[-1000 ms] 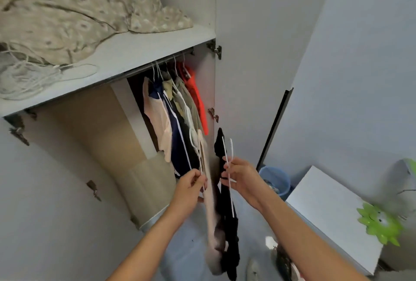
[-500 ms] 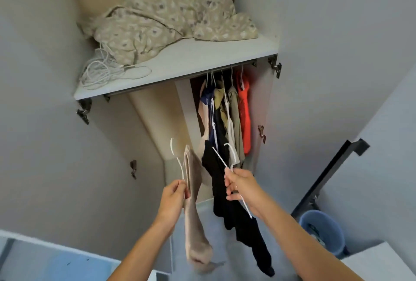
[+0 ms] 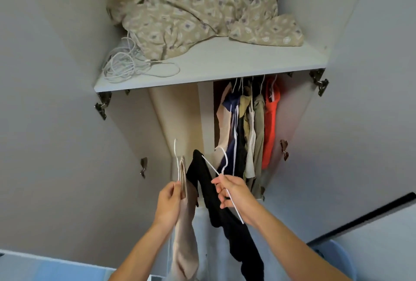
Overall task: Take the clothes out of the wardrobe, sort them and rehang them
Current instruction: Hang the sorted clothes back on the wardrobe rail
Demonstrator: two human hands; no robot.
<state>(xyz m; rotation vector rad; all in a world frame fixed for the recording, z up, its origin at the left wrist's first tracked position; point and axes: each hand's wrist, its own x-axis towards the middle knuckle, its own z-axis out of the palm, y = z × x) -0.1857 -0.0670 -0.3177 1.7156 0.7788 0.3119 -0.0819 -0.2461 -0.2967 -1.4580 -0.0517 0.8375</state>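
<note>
— Left of the black garment?
— Left hand, fingers curled, pinching a thin white wire hanger against a soft beige garment; hook end sticking up above the fingertips, cloth drooping in a long limp fold below the palm.
— And the black garment itself?
— Matte, dark, draped over a second white wire hanger; hanging down between both wrists.
— Right of it?
— Right hand, fingers closed round that hanger's slim wire, hook curving above the knuckles, one straight leg running down past the wrist.
— Above and right of the black garment?
— Hanging clothes inside the wardrobe: beige, navy with white stripes, olive, bright orange.
— Higher up?
— Flat white shelf with a crumpled patterned quilt and a loose coil of white cord at its left end.
</note>
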